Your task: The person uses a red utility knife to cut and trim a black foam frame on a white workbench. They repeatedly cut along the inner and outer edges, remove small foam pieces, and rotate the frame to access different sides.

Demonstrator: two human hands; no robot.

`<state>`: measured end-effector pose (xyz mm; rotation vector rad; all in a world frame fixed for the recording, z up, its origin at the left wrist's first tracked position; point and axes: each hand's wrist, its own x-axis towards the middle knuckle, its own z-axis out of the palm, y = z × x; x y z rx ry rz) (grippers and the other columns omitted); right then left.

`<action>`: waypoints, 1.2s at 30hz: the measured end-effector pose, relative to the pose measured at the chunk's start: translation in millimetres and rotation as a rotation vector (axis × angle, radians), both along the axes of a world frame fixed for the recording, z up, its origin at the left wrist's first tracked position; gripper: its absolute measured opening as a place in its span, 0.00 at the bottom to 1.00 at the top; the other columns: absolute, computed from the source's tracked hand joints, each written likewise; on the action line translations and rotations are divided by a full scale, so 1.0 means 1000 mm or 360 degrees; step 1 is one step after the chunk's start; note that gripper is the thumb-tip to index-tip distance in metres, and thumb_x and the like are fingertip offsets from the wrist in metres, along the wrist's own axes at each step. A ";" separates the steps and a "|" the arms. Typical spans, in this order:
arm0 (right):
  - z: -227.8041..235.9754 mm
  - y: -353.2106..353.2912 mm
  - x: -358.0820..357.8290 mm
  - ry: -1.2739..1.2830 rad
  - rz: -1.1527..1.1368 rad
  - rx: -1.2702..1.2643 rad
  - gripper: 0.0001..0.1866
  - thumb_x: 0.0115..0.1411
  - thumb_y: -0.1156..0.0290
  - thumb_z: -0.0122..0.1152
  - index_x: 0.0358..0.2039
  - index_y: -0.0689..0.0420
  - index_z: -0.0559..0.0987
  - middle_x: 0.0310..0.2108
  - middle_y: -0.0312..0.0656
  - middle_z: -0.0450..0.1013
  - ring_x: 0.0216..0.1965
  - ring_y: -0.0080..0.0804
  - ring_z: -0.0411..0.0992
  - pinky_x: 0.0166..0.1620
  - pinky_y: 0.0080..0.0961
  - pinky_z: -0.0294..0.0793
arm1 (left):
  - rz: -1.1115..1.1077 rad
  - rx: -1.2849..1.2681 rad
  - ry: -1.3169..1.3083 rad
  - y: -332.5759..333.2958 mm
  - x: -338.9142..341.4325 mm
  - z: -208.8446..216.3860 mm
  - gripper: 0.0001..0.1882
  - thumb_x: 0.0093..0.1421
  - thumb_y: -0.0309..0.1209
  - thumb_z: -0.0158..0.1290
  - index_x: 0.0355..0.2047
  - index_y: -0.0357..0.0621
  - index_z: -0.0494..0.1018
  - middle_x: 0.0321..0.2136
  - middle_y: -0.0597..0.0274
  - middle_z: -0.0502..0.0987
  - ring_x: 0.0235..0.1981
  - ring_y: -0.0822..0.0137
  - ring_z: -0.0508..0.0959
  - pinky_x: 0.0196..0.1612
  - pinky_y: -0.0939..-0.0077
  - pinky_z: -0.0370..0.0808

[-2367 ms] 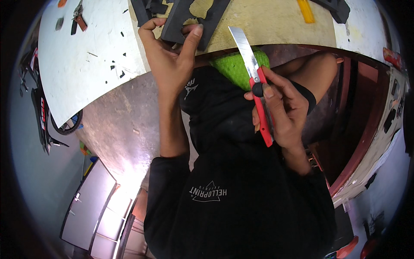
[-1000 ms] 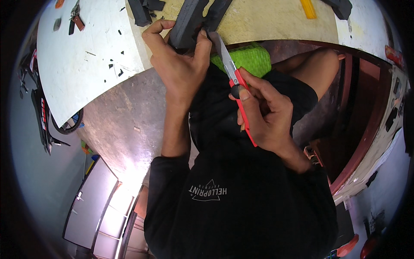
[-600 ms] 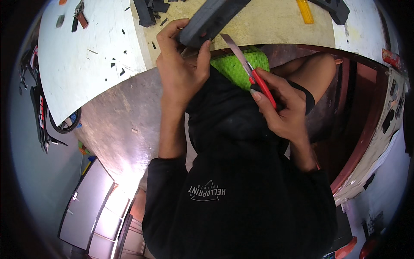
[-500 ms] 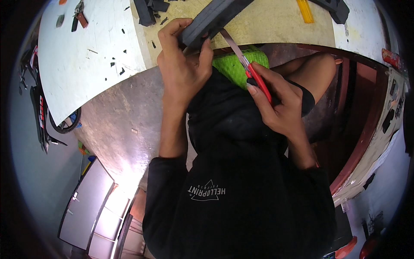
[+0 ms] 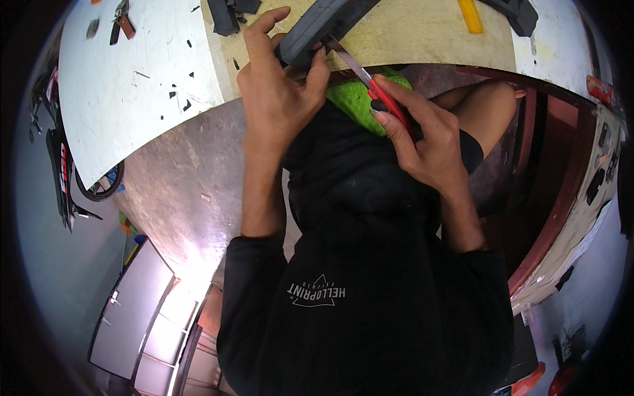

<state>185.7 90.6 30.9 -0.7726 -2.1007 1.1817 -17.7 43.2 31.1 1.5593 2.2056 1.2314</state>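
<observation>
A long dark grey foam-like bar (image 5: 319, 32) slants over the table's near edge and runs past the top of the picture. My left hand (image 5: 281, 99) grips its near end, thumb at the lower side and one finger raised clear of it; the other fingers are partly hidden. In my right hand (image 5: 428, 135) is a red utility knife (image 5: 391, 100), fingers closed round the handle. Its long blade points up and left, the tip meeting the bar's underside close to my left thumb. Whether the blade is inside the material I cannot tell.
Dark offcuts (image 5: 226, 16) and small scraps lie on the table (image 5: 152, 86). Toward the right are a yellow strip (image 5: 471, 16) and another dark piece (image 5: 518, 16). Keys (image 5: 122, 23) lie far left. A green textured seat (image 5: 360, 105) shows below the table edge.
My right hand has moved the knife slightly up and left along the bar. One finger of my left hand has lifted off the bar, which has shifted a little.
</observation>
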 end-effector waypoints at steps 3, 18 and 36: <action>-0.005 0.001 -0.004 0.0003 -0.0003 0.0047 0.20 0.61 0.75 0.64 0.54 0.61 0.77 0.41 0.54 0.79 0.40 0.46 0.81 0.42 0.32 0.79 | 0.0069 -0.0055 0.0101 0.002 0.004 0.005 0.31 0.54 0.25 0.64 0.56 0.41 0.62 0.35 0.48 0.83 0.40 0.57 0.85 0.46 0.66 0.80; -0.017 0.007 -0.036 0.0100 -0.0094 0.0189 0.19 0.62 0.76 0.62 0.53 0.62 0.76 0.37 0.56 0.79 0.36 0.49 0.80 0.37 0.35 0.79 | -0.0006 0.0225 -0.0142 0.001 -0.002 -0.033 0.29 0.55 0.26 0.63 0.52 0.34 0.59 0.31 0.52 0.82 0.31 0.58 0.85 0.32 0.73 0.79; -0.009 -0.013 -0.034 0.0062 -0.0177 0.0069 0.20 0.61 0.78 0.62 0.53 0.69 0.75 0.38 0.59 0.78 0.39 0.50 0.81 0.39 0.32 0.79 | 0.0135 0.0232 -0.0019 -0.007 0.004 -0.042 0.26 0.56 0.31 0.64 0.49 0.36 0.63 0.30 0.50 0.77 0.26 0.53 0.82 0.26 0.63 0.76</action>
